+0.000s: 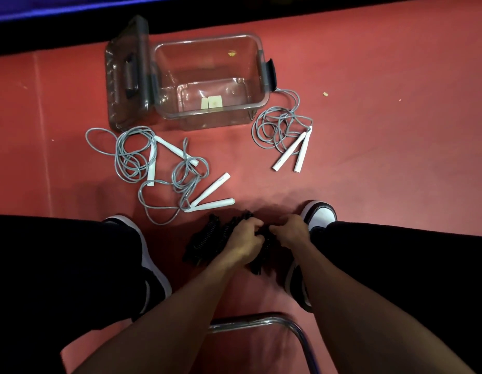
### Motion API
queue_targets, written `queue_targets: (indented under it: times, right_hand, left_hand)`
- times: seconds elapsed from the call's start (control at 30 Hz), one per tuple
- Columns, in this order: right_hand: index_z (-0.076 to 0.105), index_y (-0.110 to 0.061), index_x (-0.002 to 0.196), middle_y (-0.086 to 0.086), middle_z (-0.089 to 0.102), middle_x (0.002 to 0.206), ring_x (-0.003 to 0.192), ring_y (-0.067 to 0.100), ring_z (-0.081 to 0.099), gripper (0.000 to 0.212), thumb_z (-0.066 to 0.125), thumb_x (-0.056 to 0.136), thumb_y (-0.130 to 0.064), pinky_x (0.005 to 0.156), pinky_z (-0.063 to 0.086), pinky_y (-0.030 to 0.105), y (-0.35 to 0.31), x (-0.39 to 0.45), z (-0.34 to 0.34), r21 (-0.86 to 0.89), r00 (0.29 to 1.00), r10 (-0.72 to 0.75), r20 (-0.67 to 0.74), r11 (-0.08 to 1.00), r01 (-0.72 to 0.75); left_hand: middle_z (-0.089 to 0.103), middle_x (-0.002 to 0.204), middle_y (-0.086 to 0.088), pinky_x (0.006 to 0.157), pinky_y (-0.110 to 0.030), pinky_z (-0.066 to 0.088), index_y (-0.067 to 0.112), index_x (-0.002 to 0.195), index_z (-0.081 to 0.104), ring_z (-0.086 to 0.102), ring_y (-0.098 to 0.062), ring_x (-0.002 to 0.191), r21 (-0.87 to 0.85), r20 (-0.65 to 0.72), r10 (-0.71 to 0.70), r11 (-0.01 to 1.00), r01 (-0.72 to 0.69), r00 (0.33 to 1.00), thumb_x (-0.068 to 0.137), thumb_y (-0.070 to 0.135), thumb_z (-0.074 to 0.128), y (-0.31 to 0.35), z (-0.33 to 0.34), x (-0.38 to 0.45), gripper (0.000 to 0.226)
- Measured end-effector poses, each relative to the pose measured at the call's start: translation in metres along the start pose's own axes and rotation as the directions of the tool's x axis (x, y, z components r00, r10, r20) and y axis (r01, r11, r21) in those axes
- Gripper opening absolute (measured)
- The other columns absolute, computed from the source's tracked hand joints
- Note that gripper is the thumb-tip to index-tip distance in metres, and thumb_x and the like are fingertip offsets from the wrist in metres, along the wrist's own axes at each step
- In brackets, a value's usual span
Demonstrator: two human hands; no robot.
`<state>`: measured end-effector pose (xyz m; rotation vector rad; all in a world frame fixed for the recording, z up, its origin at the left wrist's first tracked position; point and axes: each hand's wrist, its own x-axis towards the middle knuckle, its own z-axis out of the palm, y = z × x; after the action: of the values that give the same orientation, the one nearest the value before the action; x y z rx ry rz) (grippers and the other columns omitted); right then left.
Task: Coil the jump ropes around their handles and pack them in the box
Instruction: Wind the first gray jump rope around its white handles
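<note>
Three grey jump ropes (281, 128) with six white handles (288, 151), one black rope bundle (215, 238), one clear box (210, 79).

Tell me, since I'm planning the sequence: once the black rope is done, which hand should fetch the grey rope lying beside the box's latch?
Probably the right hand. That grey rope lies on the right side of the clear box, ahead of the right shoe. The left hand would have to cross over.

We're seeing red floor (369, 157) carrying clear box (258, 103), its lid (123, 85) leaning beside, three grey white-handled ropes (283, 130) (132, 155) (188, 182), black rope bundle (207, 238), crumbs (325, 94).
</note>
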<state>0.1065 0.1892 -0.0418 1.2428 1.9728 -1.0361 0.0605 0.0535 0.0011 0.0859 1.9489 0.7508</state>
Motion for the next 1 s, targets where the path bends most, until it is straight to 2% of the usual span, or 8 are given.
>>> queue_targets:
  times: [0.1,0.27,0.4,0.47,0.57,0.8,0.9,1.0]
  right_hand:
    - [0.068,-0.009,0.068,0.015,0.067,0.076,0.070,0.025,0.059,0.021,0.077,0.083,-0.021,0.070,0.053,0.041,-0.010,-0.007,-0.009,0.015,0.999,-0.022,-0.026,1.000,0.022]
    - [0.073,0.000,0.092,0.016,0.073,0.081,0.072,0.024,0.061,0.027,0.079,0.078,-0.023,0.076,0.058,0.048,-0.026,-0.021,-0.019,0.072,0.995,-0.092,-0.035,0.993,0.094]
    - [0.068,-0.005,0.109,0.010,0.068,0.092,0.081,0.022,0.058,0.032,0.079,0.081,-0.018,0.067,0.050,0.032,-0.038,-0.035,-0.025,0.190,0.993,-0.121,0.005,0.975,0.118]
    - [0.068,-0.005,0.115,0.016,0.072,0.103,0.083,0.023,0.060,0.040,0.081,0.080,-0.020,0.073,0.052,0.037,-0.044,-0.036,-0.020,0.186,0.991,-0.137,-0.012,0.973,0.136]
    - [0.069,-0.001,0.110,0.019,0.074,0.101,0.080,0.023,0.060,0.037,0.081,0.081,-0.020,0.084,0.054,0.043,-0.057,-0.042,-0.012,0.168,0.984,-0.176,0.007,0.971,0.172]
    - [0.074,-0.006,0.096,0.013,0.075,0.089,0.079,0.020,0.062,0.029,0.080,0.077,-0.027,0.083,0.057,0.046,-0.093,-0.041,0.025,0.166,0.969,-0.239,0.067,0.960,0.226]
    - [0.070,-0.016,0.091,0.013,0.076,0.092,0.088,0.032,0.072,0.038,0.079,0.064,-0.040,0.084,0.059,0.052,-0.087,0.004,0.063,0.236,0.974,-0.193,0.116,0.958,0.162]
    - [0.058,-0.025,0.082,0.016,0.073,0.105,0.099,0.036,0.071,0.026,0.076,0.065,-0.034,0.089,0.058,0.053,-0.092,0.017,0.083,0.367,0.977,-0.120,0.174,0.929,0.049]
  left_hand:
    - [0.060,0.136,-0.011,0.104,-0.025,0.040,0.010,0.137,0.057,0.057,-0.023,0.125,0.021,-0.039,0.031,0.999,-0.030,0.999,0.093,0.005,0.055,0.009,-0.009,-0.007,0.044]
    - [0.059,0.136,-0.009,0.104,-0.024,0.039,0.011,0.136,0.057,0.055,-0.021,0.125,0.044,-0.080,0.074,0.997,-0.071,0.994,0.094,0.006,0.056,0.018,-0.022,-0.021,0.042]
    - [0.058,0.137,-0.009,0.107,-0.027,0.040,0.011,0.136,0.057,0.054,-0.022,0.127,0.027,-0.106,0.092,0.996,-0.090,0.990,0.095,0.004,0.054,0.022,-0.032,-0.032,0.042]
    - [0.059,0.137,-0.008,0.106,-0.027,0.040,0.011,0.136,0.057,0.054,-0.022,0.126,0.004,-0.121,0.085,0.996,-0.085,0.989,0.095,0.004,0.054,0.018,-0.037,-0.034,0.042]
    - [0.060,0.135,-0.008,0.105,-0.024,0.039,0.012,0.136,0.058,0.055,-0.021,0.126,-0.019,-0.148,0.073,0.997,-0.077,0.986,0.094,0.004,0.055,0.012,-0.044,-0.034,0.043]
    - [0.067,0.121,-0.014,0.102,-0.029,0.042,0.005,0.121,0.063,0.060,-0.028,0.118,-0.012,-0.255,0.057,0.998,-0.063,0.965,0.088,-0.002,0.058,-0.015,-0.063,-0.011,0.035]
    - [0.062,0.124,-0.018,0.103,-0.031,0.038,0.003,0.123,0.064,0.056,-0.033,0.121,0.063,-0.329,0.038,0.998,-0.018,0.944,0.088,0.003,0.061,-0.031,-0.075,0.006,0.035]
    - [0.052,0.132,-0.016,0.109,-0.038,0.037,0.007,0.131,0.057,0.045,-0.034,0.129,0.158,-0.354,0.026,0.987,0.033,0.935,0.087,0.007,0.062,-0.046,-0.084,0.022,0.045]
